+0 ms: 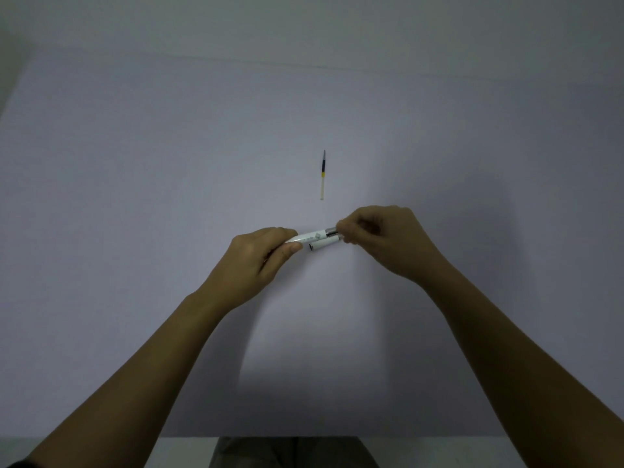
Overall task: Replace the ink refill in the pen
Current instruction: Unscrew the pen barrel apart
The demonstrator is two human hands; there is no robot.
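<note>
Hands meet over the middle of a pale lavender table (135, 197) in the head view, both arms bare and reaching forward from the bottom corners. The left hand (260, 261) is closed around the rear part of a white pen barrel (309, 236), thumb on the near side and fingers wrapped over the top, so the barrel sticks out to the right toward the other hand. It carries small grey printing along its side. The right hand (381, 241) is curled with its fingertips pinched on the metallic end piece (331, 230) at the barrel's right end; whether that piece is screwed on or partly loose cannot be told. Just below the barrel, between the two hands, a short white cap-like section (326, 245) with a dark opening at its left end shows, its right end hidden under the right fingers; I cannot tell whether it lies on the table or is held.

Farther out on the table, beyond the hands and apart from them, a thin ink refill (323, 175) lies alone, pointing away from the person, its far part dark, then a yellow band, then a clear near end.
</note>
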